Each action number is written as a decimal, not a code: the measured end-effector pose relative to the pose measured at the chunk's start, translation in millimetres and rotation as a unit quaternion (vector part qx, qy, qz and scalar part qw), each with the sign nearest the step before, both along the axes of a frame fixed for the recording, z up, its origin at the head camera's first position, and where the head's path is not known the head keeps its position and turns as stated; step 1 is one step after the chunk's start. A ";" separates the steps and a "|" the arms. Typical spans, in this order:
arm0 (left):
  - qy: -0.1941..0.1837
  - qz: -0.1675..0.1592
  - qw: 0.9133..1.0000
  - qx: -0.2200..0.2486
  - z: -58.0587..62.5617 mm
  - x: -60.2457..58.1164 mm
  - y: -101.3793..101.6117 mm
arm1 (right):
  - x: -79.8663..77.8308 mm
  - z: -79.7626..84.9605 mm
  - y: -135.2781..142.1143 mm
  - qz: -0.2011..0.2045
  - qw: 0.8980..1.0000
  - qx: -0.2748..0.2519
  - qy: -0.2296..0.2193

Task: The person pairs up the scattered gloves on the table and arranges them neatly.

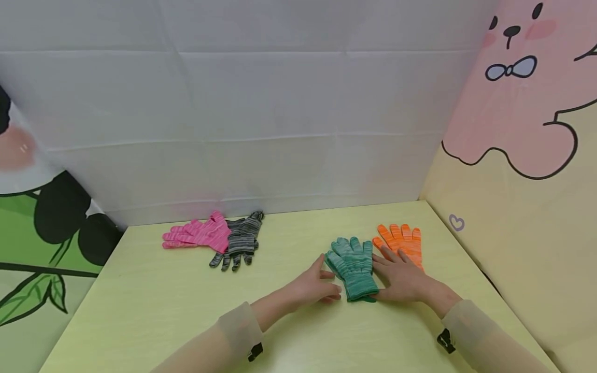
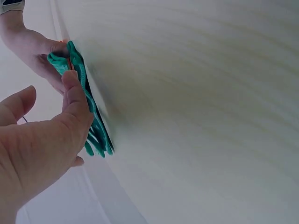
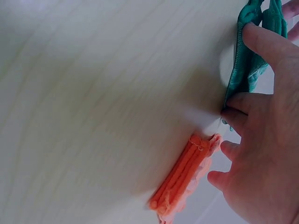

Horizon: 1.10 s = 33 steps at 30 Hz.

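A pair of green knitted gloves (image 1: 354,269) lies stacked on the table, fingers pointing away and cuffs toward me. My left hand (image 1: 314,285) is at their left side, fingers loosely bent, with a fingertip close to the glove edge; whether it touches is unclear. On the right side, my right hand (image 1: 401,277) rests with extended fingers against the gloves. Its thumb touches the cuff of the green gloves (image 3: 243,70) in the right wrist view. Orange gloves (image 1: 406,243) lie just beyond the right hand, partly covered by it.
Toward the table's back left, pink gloves (image 1: 200,233) overlap grey-and-black striped gloves (image 1: 242,238). A white sheet (image 1: 261,129) hangs behind the pale yellow table (image 1: 177,305). A wall with a pink cartoon bear (image 1: 517,114) borders the right side.
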State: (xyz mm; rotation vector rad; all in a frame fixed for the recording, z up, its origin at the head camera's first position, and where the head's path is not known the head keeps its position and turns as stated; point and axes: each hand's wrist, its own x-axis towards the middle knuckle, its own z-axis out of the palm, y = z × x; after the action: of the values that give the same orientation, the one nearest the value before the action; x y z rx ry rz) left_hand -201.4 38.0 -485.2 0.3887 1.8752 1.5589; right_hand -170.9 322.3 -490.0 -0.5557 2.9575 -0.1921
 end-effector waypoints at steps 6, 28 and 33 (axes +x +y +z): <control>0.203 -0.083 0.969 -0.114 8.1 -0.9 -16.7 | 0.9 -0.7 0.4 -0.002 1.000 -0.003 -0.004; 0.538 -0.331 0.716 -0.297 -10.6 -6.9 4.9 | 3.4 3.1 12.2 -0.012 0.999 -0.022 0.020; 0.542 -0.330 0.710 -0.306 -12.7 -5.7 5.1 | 5.0 13.7 20.6 -0.040 0.995 -0.045 0.080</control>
State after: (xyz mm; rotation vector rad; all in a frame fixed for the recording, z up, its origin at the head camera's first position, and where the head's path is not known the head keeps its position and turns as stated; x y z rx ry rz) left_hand -207.2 43.1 -497.9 1.6801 2.4443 0.0440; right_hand -165.9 343.0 -476.3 -0.4852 3.1431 -0.3039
